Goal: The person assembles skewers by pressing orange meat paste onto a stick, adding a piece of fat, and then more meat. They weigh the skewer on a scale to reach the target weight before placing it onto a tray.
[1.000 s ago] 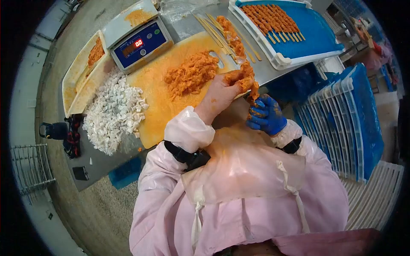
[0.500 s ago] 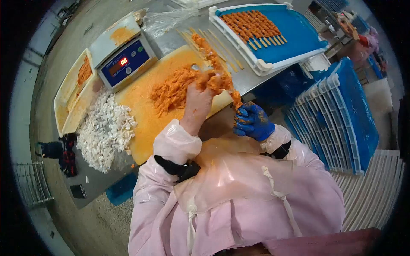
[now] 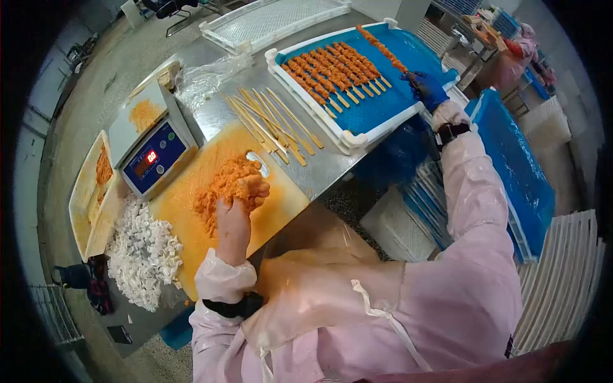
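Observation:
My right hand, in a blue glove, grips the near end of a meat skewer over the blue-lined tray. A row of finished skewers lies to its left in that tray, bare stick ends toward me. My bare left hand is closed around part of the orange marinated meat, its fingers partly hidden by it. The meat is heaped on a stained cutting board. Loose wooden sticks lie beyond the board.
A digital scale stands left of the board. Beside it are a meat-smeared tub and a heap of white pieces. Another white tray sits at the back. Stacked blue-lined trays stand right; a person in pink is beyond.
My right hand has carried the skewer from in front of me up and right to the tray. My left hand has left the skewer and is now at the meat heap.

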The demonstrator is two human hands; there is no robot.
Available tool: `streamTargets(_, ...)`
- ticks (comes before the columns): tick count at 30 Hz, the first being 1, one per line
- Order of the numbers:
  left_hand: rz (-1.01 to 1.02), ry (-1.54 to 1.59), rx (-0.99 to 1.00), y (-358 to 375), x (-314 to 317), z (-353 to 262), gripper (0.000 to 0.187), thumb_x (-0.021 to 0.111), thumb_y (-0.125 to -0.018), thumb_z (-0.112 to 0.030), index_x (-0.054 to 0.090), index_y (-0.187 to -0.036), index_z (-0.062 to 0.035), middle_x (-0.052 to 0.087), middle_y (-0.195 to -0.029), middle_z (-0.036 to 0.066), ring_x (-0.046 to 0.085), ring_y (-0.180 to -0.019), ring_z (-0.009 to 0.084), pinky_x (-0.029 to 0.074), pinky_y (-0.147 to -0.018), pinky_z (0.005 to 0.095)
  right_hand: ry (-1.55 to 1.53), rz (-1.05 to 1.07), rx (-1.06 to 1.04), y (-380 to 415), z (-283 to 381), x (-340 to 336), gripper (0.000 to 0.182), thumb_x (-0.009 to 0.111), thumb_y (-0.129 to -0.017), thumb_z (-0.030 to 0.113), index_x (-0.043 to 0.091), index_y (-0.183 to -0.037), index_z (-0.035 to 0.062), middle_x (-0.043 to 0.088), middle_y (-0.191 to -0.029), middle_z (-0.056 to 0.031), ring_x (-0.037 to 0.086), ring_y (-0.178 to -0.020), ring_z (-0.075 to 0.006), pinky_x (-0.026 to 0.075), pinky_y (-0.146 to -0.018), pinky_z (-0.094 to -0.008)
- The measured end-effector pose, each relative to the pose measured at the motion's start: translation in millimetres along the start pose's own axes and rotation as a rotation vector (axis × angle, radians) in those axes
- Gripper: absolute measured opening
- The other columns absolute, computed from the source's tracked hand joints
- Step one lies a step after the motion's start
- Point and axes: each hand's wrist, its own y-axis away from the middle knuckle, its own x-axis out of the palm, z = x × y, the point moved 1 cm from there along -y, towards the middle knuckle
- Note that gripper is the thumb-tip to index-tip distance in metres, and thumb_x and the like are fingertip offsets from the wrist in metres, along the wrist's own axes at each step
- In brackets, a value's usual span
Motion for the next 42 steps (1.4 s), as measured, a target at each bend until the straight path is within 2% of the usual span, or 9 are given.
streamTargets(9, -0.105, 0.008, -0.027, -24.6, 7.7, 8.1, 0.029, 0.04, -0.096, -0.017, 0.058, -0.107, 0.002, 0.064, -0.092, 0.01, 0.061, -0.079, 0.0168, 0.05, -0.068, 0.0271, 0.411, -0.119, 0.139, -120.0, -41.0, -20.3, 0.018, 0.067, -0.082, 0.029, 0.069, -0.079, 0.0109, 0.047, -0.058, 0.0006, 0.041, -0.045, -0.0114, 0.035, -0.04, -0.0275)
streamTargets(11, -0.019, -0.015, -0.075, -29.4, 10.5, 4.8, 0.039, 0.05, -0.094, -0.035, 0.058, -0.109, 0.0011, 0.063, -0.097, 0.01, 0.06, -0.081, 0.0177, 0.047, -0.066, 0.0267, 0.577, 0.085, -0.195, -151.7, -63.9, -36.1, 0.018, 0.068, -0.081, 0.03, 0.07, -0.081, 0.0114, 0.05, -0.059, -0.0008, 0.042, -0.044, -0.0132, 0.037, -0.041, -0.0294)
streamTargets(12, -0.019, -0.015, -0.076, -31.6, 11.6, 5.6, 0.039, 0.05, -0.094, -0.035, 0.058, -0.109, 0.0011, 0.063, -0.097, 0.01, 0.06, -0.081, 0.0177, 0.047, -0.066, 0.0267, 0.577, 0.086, -0.194, -153.7, -62.6, -32.8, 0.018, 0.068, -0.081, 0.03, 0.07, -0.081, 0.0114, 0.05, -0.059, -0.0008, 0.042, -0.044, -0.0132, 0.037, -0.041, -0.0294)
streamTargets(15, -0.033, -0.063, -0.096, -36.5, 13.7, 10.7, 0.033, 0.044, -0.097, -0.026, 0.058, -0.105, 0.0025, 0.065, -0.09, 0.011, 0.061, -0.08, 0.0176, 0.047, -0.066, 0.0265, 0.703, -0.016, 0.036, -158.7, -65.2, -25.2, 0.022, 0.067, -0.081, 0.032, 0.07, -0.084, 0.0099, 0.053, -0.061, -0.0037, 0.047, -0.047, -0.0144, 0.041, -0.044, -0.0321)
streamTargets(20, -0.05, -0.04, -0.109, -42.0, 15.2, 15.2, 0.034, 0.044, -0.097, -0.026, 0.059, -0.104, 0.003, 0.065, -0.089, 0.011, 0.061, -0.079, 0.0178, 0.046, -0.067, 0.0261, 1.302, -0.004, -0.124, -149.2, -61.4, -12.5, 0.035, 0.075, -0.067, 0.03, 0.068, -0.09, 0.0048, 0.065, -0.084, -0.0155, 0.064, -0.077, -0.0278, 0.05, -0.067, -0.0388)
streamTargets(21, -0.05, -0.04, -0.111, -42.5, 15.9, 15.4, 0.034, 0.044, -0.097, -0.026, 0.059, -0.104, 0.003, 0.065, -0.089, 0.011, 0.061, -0.079, 0.0178, 0.046, -0.067, 0.0261, 1.303, -0.002, -0.122, -146.8, -59.2, -11.7, 0.035, 0.075, -0.067, 0.03, 0.068, -0.09, 0.0048, 0.065, -0.084, -0.0155, 0.064, -0.077, -0.0278, 0.05, -0.067, -0.0388)
streamTargets(23, -0.037, -0.016, -0.124, -42.9, 17.4, 15.7, 0.032, 0.044, -0.097, -0.025, 0.058, -0.104, 0.003, 0.065, -0.09, 0.011, 0.061, -0.08, 0.0179, 0.046, -0.068, 0.0263, 1.197, 0.007, -0.06, -141.0, -55.1, -10.4, 0.037, 0.066, -0.074, 0.033, 0.065, -0.104, 0.0103, 0.063, -0.107, -0.0162, 0.059, -0.099, -0.0343, 0.048, -0.084, -0.0436)
streamTargets(26, -0.025, -0.007, -0.124, -41.3, 21.3, 12.2, 0.031, 0.045, -0.096, -0.024, 0.058, -0.105, 0.0027, 0.065, -0.091, 0.011, 0.061, -0.08, 0.0177, 0.047, -0.069, 0.0264, 1.289, -0.003, -0.158, -147.9, -60.7, -8.6, 0.039, 0.071, -0.061, 0.019, 0.064, -0.097, 0.0081, 0.064, -0.1, -0.0173, 0.062, -0.09, -0.0333, 0.05, -0.076, -0.0412)
streamTargets(42, -0.029, -0.069, -0.136, -30.4, 11.8, 8.7, 0.03, 0.047, -0.095, -0.021, 0.059, -0.105, 0.0049, 0.065, -0.091, 0.011, 0.062, -0.083, 0.0175, 0.049, -0.072, 0.0276, 1.212, 0.03, -0.114, -134.6, -48.6, -0.4, 0.038, 0.068, -0.066, 0.025, 0.064, -0.099, 0.0056, 0.064, -0.1, -0.0196, 0.062, -0.094, -0.0323, 0.049, -0.08, -0.0408)
